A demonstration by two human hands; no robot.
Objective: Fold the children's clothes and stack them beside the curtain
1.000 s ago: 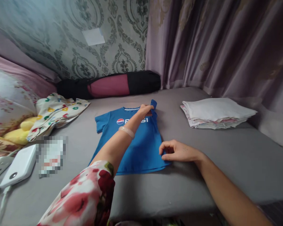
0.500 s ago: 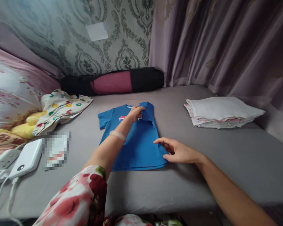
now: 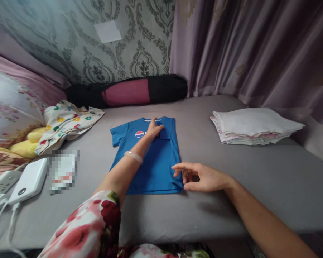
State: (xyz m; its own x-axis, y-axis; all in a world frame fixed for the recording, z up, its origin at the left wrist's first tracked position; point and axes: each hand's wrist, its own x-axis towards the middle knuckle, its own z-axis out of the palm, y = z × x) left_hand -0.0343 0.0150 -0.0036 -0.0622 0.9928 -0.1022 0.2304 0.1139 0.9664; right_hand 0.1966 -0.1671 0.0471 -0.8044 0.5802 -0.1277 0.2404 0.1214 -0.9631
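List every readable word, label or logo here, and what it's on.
No words read clearly.
Blue shirt: round red, white and blue logo; lettering mostly hidden.
Tan item: characters, too blurred.
Packet: pixelated, unreadable.
White device: any marking too small.

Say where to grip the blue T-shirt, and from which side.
On the blue T-shirt, probably pinch the picture-left sleeve by its open end, coming from that same side: it juts out flat and uncovered, while the opposite edge is folded inward.
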